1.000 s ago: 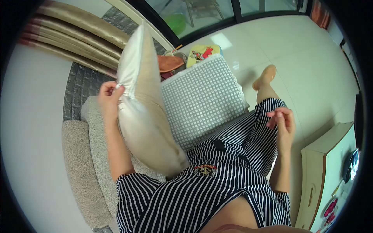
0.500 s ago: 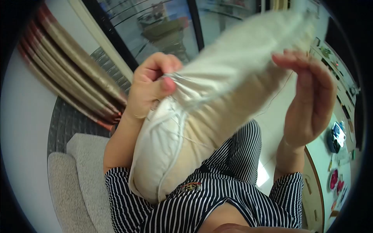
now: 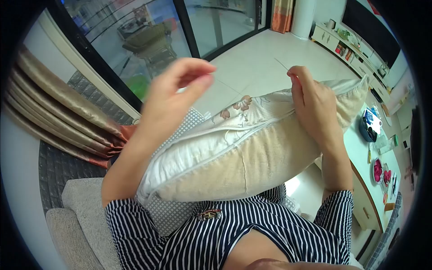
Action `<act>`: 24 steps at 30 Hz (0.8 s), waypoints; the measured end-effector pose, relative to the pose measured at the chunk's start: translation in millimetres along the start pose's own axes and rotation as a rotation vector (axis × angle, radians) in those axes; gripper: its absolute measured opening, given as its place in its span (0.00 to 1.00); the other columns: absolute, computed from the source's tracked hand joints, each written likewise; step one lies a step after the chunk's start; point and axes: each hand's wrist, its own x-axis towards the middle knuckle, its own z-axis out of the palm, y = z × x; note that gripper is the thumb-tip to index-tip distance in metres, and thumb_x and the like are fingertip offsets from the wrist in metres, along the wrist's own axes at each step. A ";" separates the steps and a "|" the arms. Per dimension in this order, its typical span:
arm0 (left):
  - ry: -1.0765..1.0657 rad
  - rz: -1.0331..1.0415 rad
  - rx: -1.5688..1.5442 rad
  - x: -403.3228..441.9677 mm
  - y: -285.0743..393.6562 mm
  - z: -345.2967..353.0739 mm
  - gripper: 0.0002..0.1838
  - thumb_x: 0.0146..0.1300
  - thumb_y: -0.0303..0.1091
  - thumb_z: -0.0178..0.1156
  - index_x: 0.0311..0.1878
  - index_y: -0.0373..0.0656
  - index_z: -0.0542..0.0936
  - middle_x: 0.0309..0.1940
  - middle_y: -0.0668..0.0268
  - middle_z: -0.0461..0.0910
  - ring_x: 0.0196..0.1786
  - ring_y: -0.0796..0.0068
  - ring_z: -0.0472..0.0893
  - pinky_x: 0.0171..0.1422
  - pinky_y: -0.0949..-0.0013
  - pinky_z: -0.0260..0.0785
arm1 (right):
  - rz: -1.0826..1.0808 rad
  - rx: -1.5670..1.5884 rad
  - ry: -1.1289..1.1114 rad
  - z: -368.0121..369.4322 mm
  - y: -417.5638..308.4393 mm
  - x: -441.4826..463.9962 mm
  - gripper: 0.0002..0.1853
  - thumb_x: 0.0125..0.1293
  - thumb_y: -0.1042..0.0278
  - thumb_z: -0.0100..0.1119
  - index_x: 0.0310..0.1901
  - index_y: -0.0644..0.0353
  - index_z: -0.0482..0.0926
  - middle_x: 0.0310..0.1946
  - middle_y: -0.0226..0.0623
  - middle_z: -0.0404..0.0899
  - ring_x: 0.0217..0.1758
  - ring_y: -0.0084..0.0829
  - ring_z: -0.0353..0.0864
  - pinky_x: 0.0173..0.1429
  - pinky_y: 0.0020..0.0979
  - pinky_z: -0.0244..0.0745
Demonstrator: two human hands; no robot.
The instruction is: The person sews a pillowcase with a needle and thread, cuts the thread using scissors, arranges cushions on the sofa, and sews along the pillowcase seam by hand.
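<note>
A cushion (image 3: 270,155) lies across my lap, beige on the near side and white with brown flowers on the far side. Along its upper edge a seam gapes, showing white fabric (image 3: 193,155) inside. A loose thread (image 3: 245,171) runs down the beige face. My left hand (image 3: 175,92) is raised above the cushion's left part, blurred, thumb and curved fingers apart with nothing visible between them. My right hand (image 3: 317,108) rests against the cushion's right part, its thumb and forefinger pinched. A thin dark line meets those fingertips; whether it is held or a floor joint is unclear.
A grey sofa (image 3: 85,207) is at lower left, beside a gold curtain (image 3: 67,112) and glass sliding doors (image 3: 135,31). On the right, a white table (image 3: 360,157) carries a blue container (image 3: 370,126), a jar and pink items. A TV cabinet (image 3: 326,38) stands farther back.
The cushion has come down from a tilted, raised position to lie flatter. My left hand has let go of its edge and lifted away. My right hand has moved left and lies against the cushion.
</note>
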 end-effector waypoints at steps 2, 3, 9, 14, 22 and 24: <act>-0.004 0.020 0.120 -22.2 31.5 -15.9 0.08 0.70 0.24 0.57 0.49 0.37 0.81 0.41 0.66 0.82 0.43 0.81 0.81 0.51 0.76 0.74 | 0.053 0.028 0.005 -2.0 6.0 -3.4 0.05 0.70 0.73 0.55 0.46 0.57 0.73 0.22 0.42 0.79 0.25 0.42 0.82 0.28 0.41 0.73; -0.128 0.057 0.236 -35.4 45.9 -16.9 0.08 0.68 0.24 0.57 0.48 0.36 0.81 0.42 0.64 0.83 0.42 0.78 0.82 0.50 0.74 0.75 | 0.099 0.062 0.018 -2.4 8.0 -4.3 0.06 0.70 0.72 0.55 0.46 0.57 0.73 0.21 0.41 0.79 0.25 0.42 0.82 0.28 0.41 0.73; -0.504 0.290 0.534 -63.1 37.6 7.4 0.18 0.62 0.25 0.62 0.56 0.35 0.80 0.53 0.53 0.81 0.52 0.58 0.82 0.56 0.62 0.75 | -0.002 0.064 -0.008 -7.2 5.7 -0.6 0.07 0.71 0.74 0.54 0.48 0.56 0.74 0.22 0.41 0.80 0.24 0.42 0.82 0.28 0.41 0.73; -0.577 0.162 0.527 -67.4 26.1 8.9 0.24 0.62 0.29 0.63 0.62 0.36 0.77 0.62 0.54 0.75 0.60 0.56 0.76 0.64 0.60 0.69 | -0.015 0.043 -0.135 -20.7 -9.2 9.8 0.13 0.68 0.77 0.53 0.54 0.62 0.77 0.33 0.44 0.81 0.28 0.38 0.80 0.34 0.36 0.74; -0.603 0.223 0.470 -63.4 15.4 10.1 0.26 0.60 0.29 0.65 0.62 0.38 0.75 0.60 0.58 0.76 0.58 0.55 0.75 0.63 0.58 0.68 | -0.453 0.502 -0.401 -14.9 -36.8 15.7 0.18 0.55 0.76 0.64 0.49 0.68 0.78 0.35 0.42 0.79 0.39 0.39 0.79 0.44 0.35 0.77; -0.614 0.254 0.468 -63.3 11.1 9.9 0.26 0.59 0.29 0.66 0.62 0.38 0.74 0.59 0.59 0.77 0.57 0.56 0.76 0.62 0.58 0.69 | -0.492 0.454 -0.452 -9.5 -36.4 17.3 0.17 0.53 0.75 0.66 0.45 0.68 0.79 0.33 0.41 0.78 0.39 0.40 0.79 0.44 0.36 0.77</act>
